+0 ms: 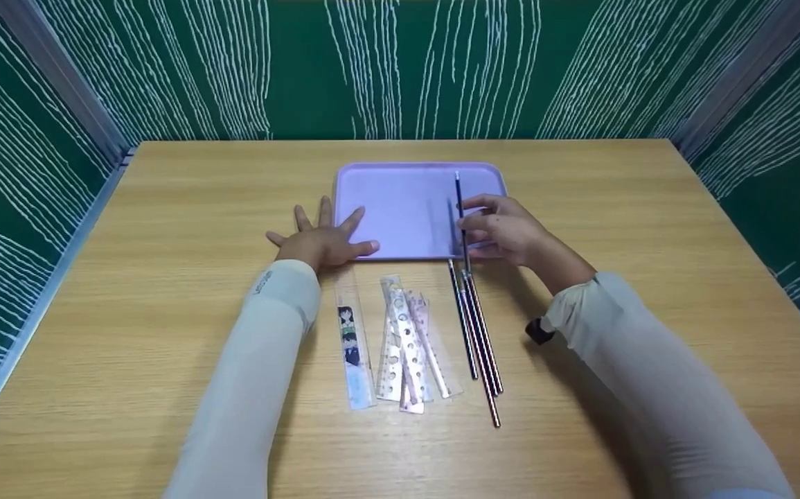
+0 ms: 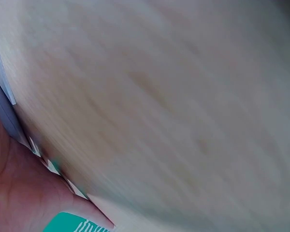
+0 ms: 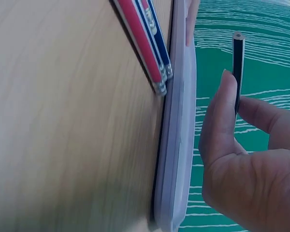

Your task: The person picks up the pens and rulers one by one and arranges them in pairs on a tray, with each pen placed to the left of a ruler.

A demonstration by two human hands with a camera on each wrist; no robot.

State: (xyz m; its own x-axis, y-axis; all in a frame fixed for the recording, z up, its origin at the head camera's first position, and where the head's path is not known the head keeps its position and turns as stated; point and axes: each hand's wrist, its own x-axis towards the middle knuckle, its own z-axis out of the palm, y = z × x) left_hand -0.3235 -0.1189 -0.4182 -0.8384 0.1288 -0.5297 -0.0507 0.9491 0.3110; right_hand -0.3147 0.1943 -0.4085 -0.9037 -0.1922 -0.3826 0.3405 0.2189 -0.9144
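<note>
Above the right part of a purple tray (image 1: 400,208), my right hand (image 1: 507,229) pinches a dark striped pencil (image 1: 460,201) between thumb and fingers. The right wrist view shows this pencil (image 3: 238,63) raised over the tray's rim (image 3: 176,159). My left hand (image 1: 323,242) lies with fingers spread at the tray's left front corner, its thumb over the rim. Several more pencils (image 1: 479,333) lie on the table in front of the tray. In the right wrist view, the ends of red and blue pencils (image 3: 145,43) show close to the rim.
Several clear rulers (image 1: 406,339) lie overlapping left of the loose pencils. A ruler with cartoon figures (image 1: 351,346) lies beside my left forearm. The wooden table (image 1: 219,187) meets green walls with white streaks (image 1: 303,69) behind and at both sides.
</note>
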